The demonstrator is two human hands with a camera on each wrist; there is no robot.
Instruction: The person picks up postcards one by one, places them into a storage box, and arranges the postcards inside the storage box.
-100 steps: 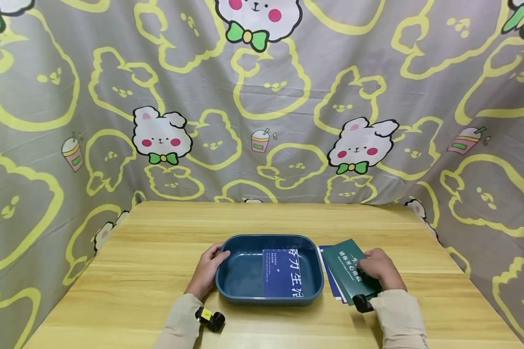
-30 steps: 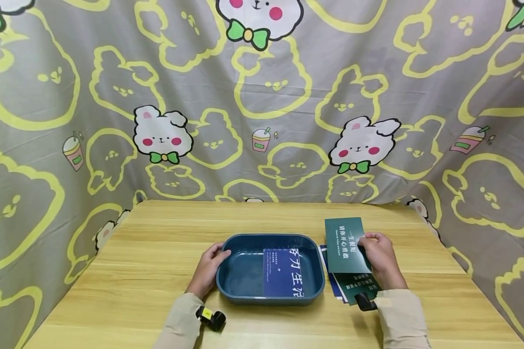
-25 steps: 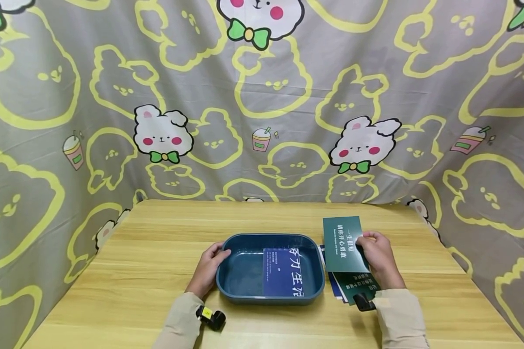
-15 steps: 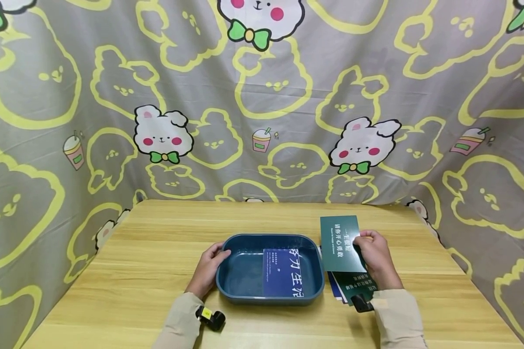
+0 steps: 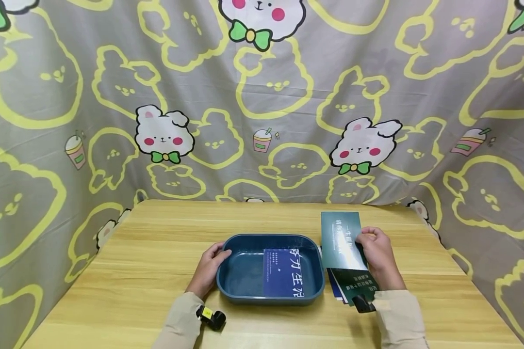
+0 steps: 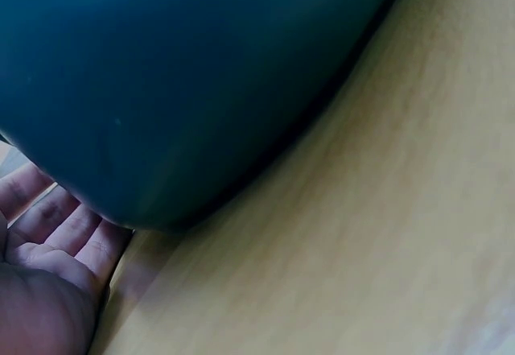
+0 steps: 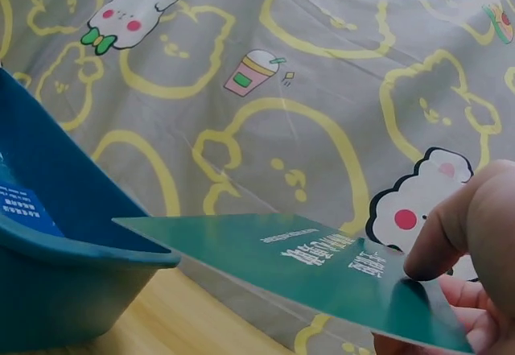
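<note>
My right hand [image 5: 379,253] pinches a green card [image 5: 341,240] with white lettering near its right edge. In the right wrist view the card [image 7: 298,270] is raised and tilted, with the thumb on its printed face. Below it, more cards lie on the table, a dark green one [image 5: 355,285] on top and blue and white edges peeking out. My left hand [image 5: 208,269] holds the left wall of a dark teal basin [image 5: 270,301], thumb over the rim and fingers outside. In the left wrist view the fingers [image 6: 76,230] lie against the wall. A blue card [image 5: 281,274] lies inside.
The wooden table [image 5: 126,291] spreads under everything. A grey curtain [image 5: 284,116] with yellow outlines and white bear faces hangs behind it and at both sides. Each wrist bears a small black camera [image 5: 211,319]. The card pile lies close to the basin's right side.
The right hand has lifted the top green card off the pile, uncovering another green card, and shifted it slightly left; its face now catches glare. The left hand and the basin stay in place.
</note>
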